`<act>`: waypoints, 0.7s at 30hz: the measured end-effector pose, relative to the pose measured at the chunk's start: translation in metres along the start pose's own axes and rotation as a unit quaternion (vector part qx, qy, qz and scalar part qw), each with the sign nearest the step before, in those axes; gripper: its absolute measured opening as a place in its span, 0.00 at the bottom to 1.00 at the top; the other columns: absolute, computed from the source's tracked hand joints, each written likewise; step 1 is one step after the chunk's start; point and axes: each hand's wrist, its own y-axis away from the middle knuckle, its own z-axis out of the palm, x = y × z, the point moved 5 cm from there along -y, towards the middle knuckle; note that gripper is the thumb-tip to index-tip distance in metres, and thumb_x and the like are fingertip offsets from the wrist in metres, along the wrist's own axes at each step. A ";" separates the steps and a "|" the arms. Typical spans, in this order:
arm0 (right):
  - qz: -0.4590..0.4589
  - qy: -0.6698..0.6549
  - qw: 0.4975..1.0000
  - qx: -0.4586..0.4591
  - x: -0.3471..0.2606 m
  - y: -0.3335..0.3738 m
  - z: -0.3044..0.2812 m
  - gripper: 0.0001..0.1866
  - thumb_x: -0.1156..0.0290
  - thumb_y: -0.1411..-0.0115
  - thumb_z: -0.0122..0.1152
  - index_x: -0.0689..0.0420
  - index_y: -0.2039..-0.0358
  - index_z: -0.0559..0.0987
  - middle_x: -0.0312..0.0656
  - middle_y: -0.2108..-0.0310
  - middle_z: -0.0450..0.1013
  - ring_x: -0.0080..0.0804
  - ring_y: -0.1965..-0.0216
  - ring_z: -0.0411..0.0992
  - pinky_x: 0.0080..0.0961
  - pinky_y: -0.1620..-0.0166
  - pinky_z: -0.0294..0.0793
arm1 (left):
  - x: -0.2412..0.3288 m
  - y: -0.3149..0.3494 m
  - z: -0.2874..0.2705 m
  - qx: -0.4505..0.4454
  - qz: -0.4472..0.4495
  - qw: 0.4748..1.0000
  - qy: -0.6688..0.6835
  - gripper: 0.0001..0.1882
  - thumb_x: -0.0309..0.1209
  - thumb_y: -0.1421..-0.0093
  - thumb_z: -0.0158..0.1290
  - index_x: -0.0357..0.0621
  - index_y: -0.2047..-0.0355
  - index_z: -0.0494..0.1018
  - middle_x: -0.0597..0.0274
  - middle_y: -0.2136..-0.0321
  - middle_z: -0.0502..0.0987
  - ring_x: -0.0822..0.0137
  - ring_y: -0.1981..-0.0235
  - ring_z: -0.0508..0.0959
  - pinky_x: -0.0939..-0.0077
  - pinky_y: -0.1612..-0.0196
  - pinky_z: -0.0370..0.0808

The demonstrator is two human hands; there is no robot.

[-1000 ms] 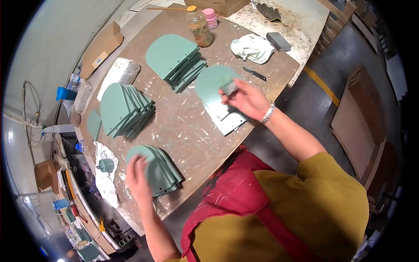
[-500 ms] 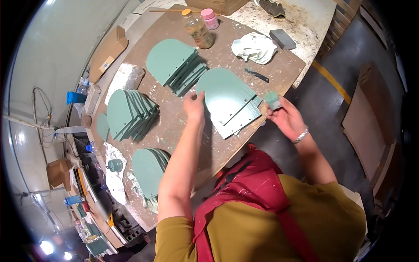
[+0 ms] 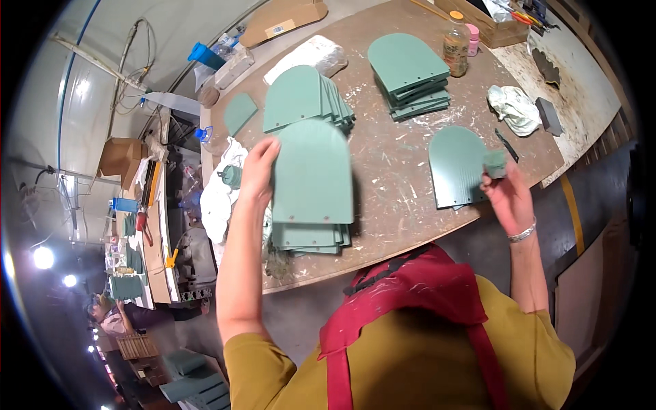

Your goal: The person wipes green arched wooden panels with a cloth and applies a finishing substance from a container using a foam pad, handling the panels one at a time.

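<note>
Clamping a green arched panel [image 3: 312,174] by its left edge in the left hand [image 3: 261,167], slightly blurred, screening most of a panel stack [image 3: 294,236] on the worktop [image 3: 389,198]; cannot tell whether touching that stack. Pinching a green sponge-like block [image 3: 494,162] in the right hand [image 3: 509,198], masking part of a lone arched panel [image 3: 456,167] at its right edge. Overlapping a second stack [image 3: 297,96] with the held panel. Can make out a black knife [image 3: 505,143] near the right hand, then a white cloth [image 3: 514,109] and an orange-capped bottle [image 3: 454,49] partly screening a pink jar [image 3: 473,41].
</note>
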 end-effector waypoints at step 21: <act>0.085 0.153 0.982 -0.077 0.192 -0.073 0.235 0.19 0.69 0.33 0.57 0.62 0.44 0.72 0.43 0.51 0.75 0.33 0.55 0.77 0.29 0.47 0.76 | -0.051 0.058 -0.101 -0.092 0.352 0.844 -0.395 0.22 0.31 0.41 0.57 0.39 0.47 0.72 0.48 0.45 0.71 0.47 0.44 0.71 0.59 0.42 0.67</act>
